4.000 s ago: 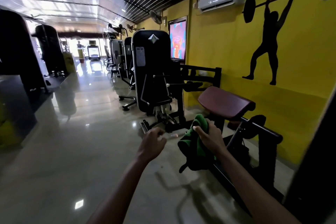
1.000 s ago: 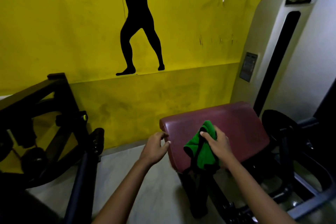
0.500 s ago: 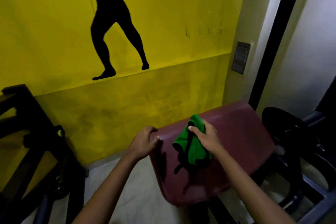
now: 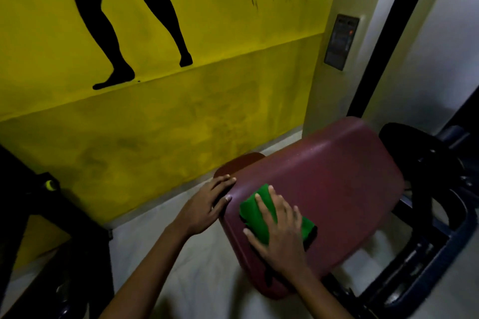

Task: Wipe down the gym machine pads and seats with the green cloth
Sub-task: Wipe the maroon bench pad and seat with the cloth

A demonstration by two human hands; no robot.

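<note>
A maroon padded seat point(image 4: 337, 189) of a gym machine slopes across the lower right. The green cloth point(image 4: 255, 208) lies flat on its left part. My right hand point(image 4: 281, 225) presses down on the cloth with spread, straight fingers, covering much of it. My left hand point(image 4: 207, 206) rests against the pad's left edge, fingers laid along the rim near a smaller brown pad point(image 4: 238, 164) behind it.
A yellow wall point(image 4: 181, 111) with a black figure decal stands close behind. A pale machine housing point(image 4: 368, 46) rises at the right. Dark frame parts point(image 4: 440, 189) surround the seat on the right, and another black frame point(image 4: 39, 215) stands at the left. Pale floor point(image 4: 194, 267) lies below.
My right hand went from holding the bunched cloth above the pad to pressing it flat on the pad. My left hand stayed at the left edge. The view tilted down and closer.
</note>
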